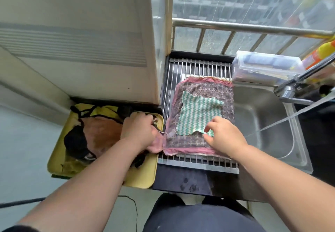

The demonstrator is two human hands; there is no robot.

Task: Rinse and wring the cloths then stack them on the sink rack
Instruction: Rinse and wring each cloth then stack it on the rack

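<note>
The roll-up sink rack of steel rods (199,66) lies across the left part of the stainless-steel sink (272,123), which is set in a black desk (181,181). A brown patterned cloth with a pink border (208,90) is spread flat on the rack. A smaller green-and-white zigzag cloth (199,112) lies flat on top of it, near its middle.

At nine o'clock from the rack, just beside it, a yellow rectangular plastic tray (143,177) sits on the desk edge. It holds a heap of cloths (101,132): an orange-brown one, a black one towards seven o'clock and a yellow one at the far side, with dark strings across them.

The left hand (139,128) is at the tray's three o'clock side, knuckles up. Its fingers (145,117) are curled tight down into the heap and grip cloth there; which piece cannot be told.

The right hand (224,135) is over the five o'clock corner of the green-and-white zigzag cloth. Its fingers (212,123) are half bent and relaxed, with thumb and forefinger apart and nothing held between them. Whether the tips touch the cloth cannot be told.

At two o'clock from the rack a clear lidded plastic box (262,66) stands at the sink's far rim. A chrome tap (293,90) reaches in from three o'clock, and an orange-and-yellow bottle (322,52) stands behind it. A white cabinet (72,41) rises at eleven o'clock, and a steel window railing (253,27) runs beyond the rack at twelve o'clock.
</note>
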